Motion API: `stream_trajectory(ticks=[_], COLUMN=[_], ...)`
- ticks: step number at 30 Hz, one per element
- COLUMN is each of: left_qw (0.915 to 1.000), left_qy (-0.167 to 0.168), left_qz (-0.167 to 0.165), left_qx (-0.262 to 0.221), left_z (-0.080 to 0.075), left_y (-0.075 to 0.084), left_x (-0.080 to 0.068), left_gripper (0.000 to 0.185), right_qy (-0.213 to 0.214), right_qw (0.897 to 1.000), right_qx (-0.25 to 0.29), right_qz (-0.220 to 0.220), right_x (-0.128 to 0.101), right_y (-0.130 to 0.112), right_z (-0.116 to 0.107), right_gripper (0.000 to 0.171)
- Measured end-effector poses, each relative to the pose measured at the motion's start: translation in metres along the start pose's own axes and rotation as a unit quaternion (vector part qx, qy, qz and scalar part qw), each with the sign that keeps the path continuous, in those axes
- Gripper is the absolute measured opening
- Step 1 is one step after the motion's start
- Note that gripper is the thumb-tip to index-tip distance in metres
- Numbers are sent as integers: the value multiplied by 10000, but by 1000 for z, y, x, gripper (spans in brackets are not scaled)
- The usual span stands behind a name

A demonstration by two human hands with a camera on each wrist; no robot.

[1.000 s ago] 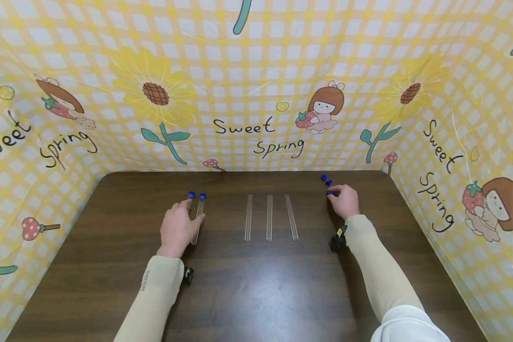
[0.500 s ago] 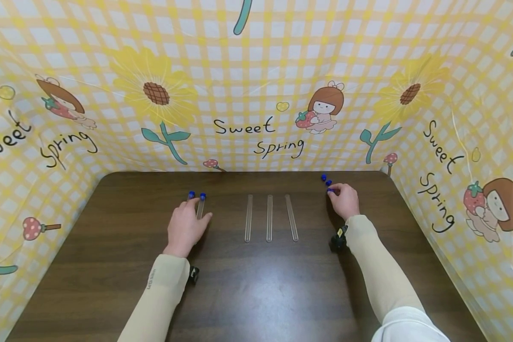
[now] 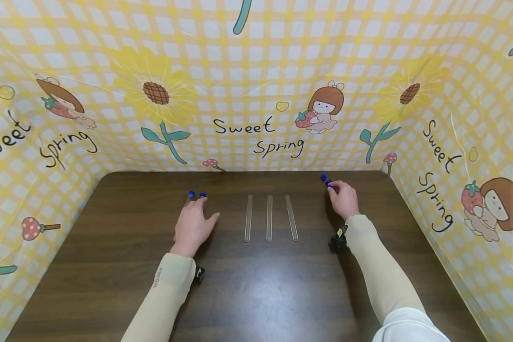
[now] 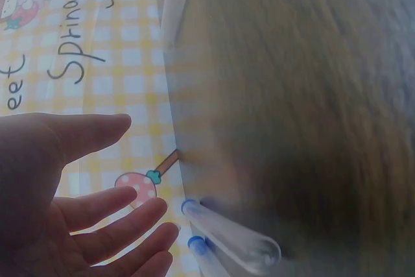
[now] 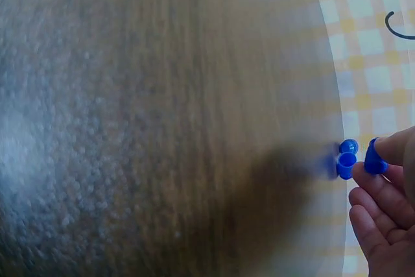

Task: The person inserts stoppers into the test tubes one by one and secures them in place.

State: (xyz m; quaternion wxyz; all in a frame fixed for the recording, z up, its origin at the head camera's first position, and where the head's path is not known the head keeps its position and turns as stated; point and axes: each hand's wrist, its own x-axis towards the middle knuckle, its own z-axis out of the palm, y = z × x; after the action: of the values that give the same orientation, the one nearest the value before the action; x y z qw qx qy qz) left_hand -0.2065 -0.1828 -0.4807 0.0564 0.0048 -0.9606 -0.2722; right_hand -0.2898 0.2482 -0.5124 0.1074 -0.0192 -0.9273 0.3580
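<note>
Dark wood table point(image 3: 256, 285): right hand point(image 3: 343, 199) pinches blue cap point(image 5: 375, 157) beside two loose caps point(image 5: 347, 158); left hand point(image 3: 193, 223), fingers relaxed, over capped tubes point(image 4: 230, 241).

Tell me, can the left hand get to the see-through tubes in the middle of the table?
Probably yes. The left hand lies open by the two blue-capped tubes, and only bare table shows between it and the three uncapped tubes. The right hand, pinching a blue cap, is far off.
</note>
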Motion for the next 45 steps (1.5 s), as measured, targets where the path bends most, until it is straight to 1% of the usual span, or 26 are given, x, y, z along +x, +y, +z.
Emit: stream_trajectory(ticks=[7, 11, 22, 25, 30, 35, 40, 45], left_qw=[9998, 9997, 9995, 9993, 9990, 9988, 9986, 9984], left_qy=[1, -15, -240, -283, -261, -310, -366, -374], left_qz=[207, 204, 132, 199, 348, 355, 360, 421], left_qx=[-61, -130, -139, -116, -143, -147, -118, -92], left_z=[5, 8, 21, 26, 31, 36, 42, 46], left_y=[8, 13, 24, 27, 34, 41, 47, 54], left_x=[-1, -1, -3, -3, -5, -8, -10, -12], left_gripper=[62, 62, 64, 65, 65, 65, 64, 64], right_qy=[88, 163, 326, 340, 327, 345, 419, 510], right_qw=[9996, 9991, 9977, 9973, 9965, 9956, 9953, 9938], right_qx=[230, 338, 569, 628, 734, 828, 806, 847], right_qz=[-106, -175, -159, -174, -239, -282, -324, -506], right_x=[-1, -1, 0, 0, -1, -2, -4, -5], right_y=[-2, -4, -11, -13, -16, -21, -24, -28], right_z=[-1, -1, -4, -4, -5, -6, -5, -5], right_gripper=[25, 24, 23, 22, 22, 24, 24, 21])
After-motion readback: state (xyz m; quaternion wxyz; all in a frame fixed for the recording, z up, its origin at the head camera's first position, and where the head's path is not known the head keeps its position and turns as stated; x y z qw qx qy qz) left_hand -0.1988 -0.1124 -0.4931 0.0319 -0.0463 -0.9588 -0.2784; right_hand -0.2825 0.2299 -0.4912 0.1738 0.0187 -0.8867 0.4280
